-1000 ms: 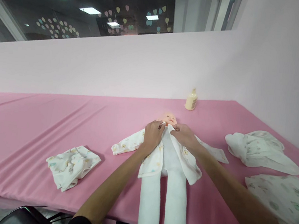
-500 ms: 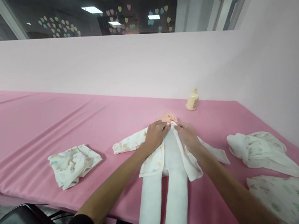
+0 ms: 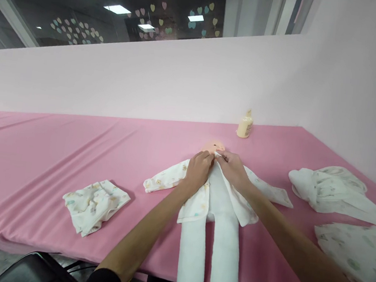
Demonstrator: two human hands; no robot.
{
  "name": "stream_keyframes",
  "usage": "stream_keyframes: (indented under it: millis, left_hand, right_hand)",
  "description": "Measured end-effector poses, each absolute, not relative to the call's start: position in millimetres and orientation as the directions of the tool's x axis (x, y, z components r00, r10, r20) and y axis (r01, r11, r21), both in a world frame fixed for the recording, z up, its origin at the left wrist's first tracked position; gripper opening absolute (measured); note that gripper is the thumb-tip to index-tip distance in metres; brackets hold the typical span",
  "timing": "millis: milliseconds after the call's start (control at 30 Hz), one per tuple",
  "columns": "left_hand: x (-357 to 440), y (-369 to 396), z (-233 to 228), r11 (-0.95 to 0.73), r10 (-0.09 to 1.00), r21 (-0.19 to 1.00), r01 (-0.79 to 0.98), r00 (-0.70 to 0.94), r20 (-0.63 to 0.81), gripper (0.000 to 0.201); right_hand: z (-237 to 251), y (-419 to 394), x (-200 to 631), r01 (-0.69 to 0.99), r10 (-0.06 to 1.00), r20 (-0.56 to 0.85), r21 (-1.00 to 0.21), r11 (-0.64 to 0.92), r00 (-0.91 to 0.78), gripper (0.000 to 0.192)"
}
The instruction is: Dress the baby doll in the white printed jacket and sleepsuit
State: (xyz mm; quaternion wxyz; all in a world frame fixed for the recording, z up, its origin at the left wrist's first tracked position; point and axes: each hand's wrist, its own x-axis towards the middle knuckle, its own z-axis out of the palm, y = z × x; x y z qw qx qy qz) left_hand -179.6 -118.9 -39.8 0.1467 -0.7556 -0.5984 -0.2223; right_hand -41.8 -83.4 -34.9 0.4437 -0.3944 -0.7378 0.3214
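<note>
The left grip [image 3: 201, 166] and right grip [image 3: 233, 168] each pinch a front edge of the patterned white jacket [image 3: 195, 209] at the collar. A second ago those edges stood apart there; now the fingertips nearly meet and the gap has narrowed. Below, the jacket fronts remain parted over the doll [image 3: 218, 197], which lies face up on the pink-covered tabletop [image 3: 119, 146], sleeves spread. The folded cloth [image 3: 95, 207] on the left and the bottle [image 3: 245, 126] behind have stayed put.
</note>
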Motion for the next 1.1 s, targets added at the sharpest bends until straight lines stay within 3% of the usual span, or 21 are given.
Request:
stream_keyframes:
  millis: [167, 300, 400, 533, 700, 867, 1100]
  left_hand:
    - [-182, -116, -45, -0.273, 0.817, 0.102, 0.957, 0.174, 0.550, 0.020]
    - [-186, -112, -51, -0.346, 0.768, 0.249, 0.905, 0.120, 0.629, 0.018]
    - [-185, -111, -51, -0.366, 0.773, 0.406, 0.837, 0.031, 0.634, 0.023]
    - [-185, -114, -46, -0.344, 0.859, 0.678, 0.649, -0.075, 0.507, 0.027]
    - [-193, -115, -42, -0.241, 0.967, 0.939, 0.245, -0.024, 0.255, 0.019]
    - [-196, -112, -40, -0.089, 0.993, 0.993, 0.074, -0.073, 0.095, 0.025]
    - [-191, -106, -46, -0.193, 0.974, 0.948, 0.252, -0.068, 0.216, 0.031]
  right_hand:
    - [-39, -91, -42, 0.445, 0.785, 0.540, -0.648, 0.618, -0.302, 0.027]
    - [-43, -103, -46, 0.433, 0.733, 0.574, -0.592, 0.680, -0.365, 0.034]
    - [-46, -112, -50, 0.433, 0.750, 0.536, -0.613, 0.661, -0.388, 0.040]
    - [-48, -117, -52, 0.427, 0.786, 0.499, -0.661, 0.618, -0.366, 0.046]
    - [-42, -120, -51, 0.413, 0.817, 0.450, -0.709, 0.572, -0.360, 0.049]
    - [-37, -123, -47, 0.413, 0.804, 0.456, -0.693, 0.590, -0.382, 0.050]
    - [-42, -123, -41, 0.539, 0.848, 0.417, -0.655, 0.530, -0.328, 0.054]
